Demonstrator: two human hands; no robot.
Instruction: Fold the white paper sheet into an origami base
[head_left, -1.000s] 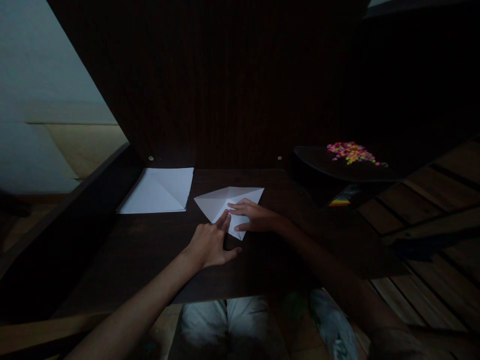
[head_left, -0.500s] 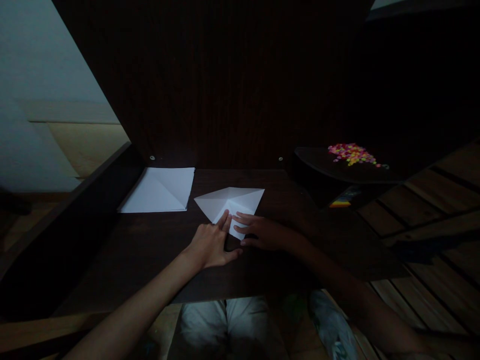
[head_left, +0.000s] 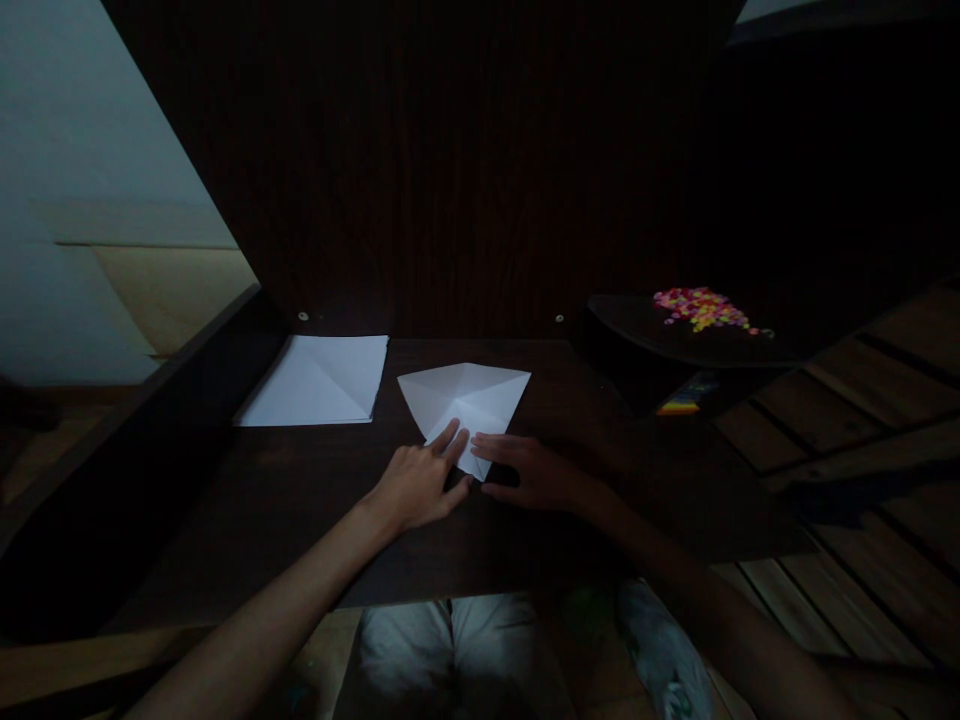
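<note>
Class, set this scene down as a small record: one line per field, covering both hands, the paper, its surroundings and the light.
Left hand: touching the folded paper
Right hand: touching the same paper, near its narrow end
Paper state: white, creased, wide end facing away from the person
Left of paper: stack of white sheets
Right of paper: curved shelf bearing small colourful pieces
Surface: dark desk
Light: dim

No words or numbers can be read here. Under the little shelf (head_left: 626, 322), the thing with a yellow and red stripe (head_left: 678, 408) is too dark to show any letters. Small marks on the pale, crinkly thing (head_left: 664, 645) low down are too blurry to read. The folded paper (head_left: 469, 395) shows no writing that can be read.
</note>
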